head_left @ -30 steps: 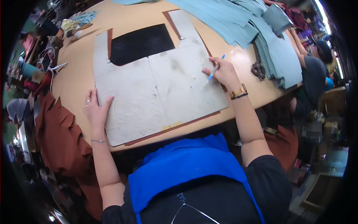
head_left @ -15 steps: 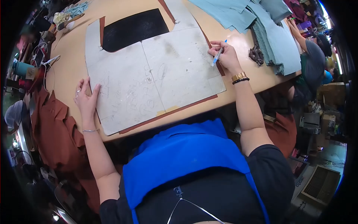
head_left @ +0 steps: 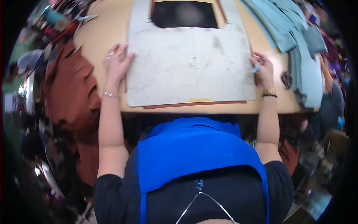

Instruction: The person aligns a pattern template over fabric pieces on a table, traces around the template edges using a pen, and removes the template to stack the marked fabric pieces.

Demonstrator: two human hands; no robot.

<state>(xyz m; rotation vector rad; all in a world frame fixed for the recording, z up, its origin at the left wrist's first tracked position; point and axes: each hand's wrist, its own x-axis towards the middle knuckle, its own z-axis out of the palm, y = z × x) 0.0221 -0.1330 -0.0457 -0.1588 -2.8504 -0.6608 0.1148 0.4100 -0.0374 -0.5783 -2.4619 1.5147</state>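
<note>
A large grey-white pattern board [head_left: 179, 71] with faint markings lies flat on the table. Reddish-brown sheet material [head_left: 194, 105] shows from beneath its near edge, and a black area [head_left: 186, 15] fills its far cutout. My left hand [head_left: 117, 63] rests along the left edge of the board, fingers apart, thumb touching the border. At the right edge, my right hand [head_left: 265, 71] holds a blue-and-clear pen [head_left: 256, 68] between bent fingers. Blur hides the exact place of the pen tip.
Stacked light-teal sheets [head_left: 305, 74] lie on the table's right side, with a dark coiled bundle [head_left: 286, 79] beside them. Reddish-brown material [head_left: 71, 89] drapes beyond the left edge. Another person's arm [head_left: 327, 76] is at far right.
My view has turned, so the board now appears straighter and higher in the frame. Both hands stay at its opposite edges, and the pen remains in my right hand.
</note>
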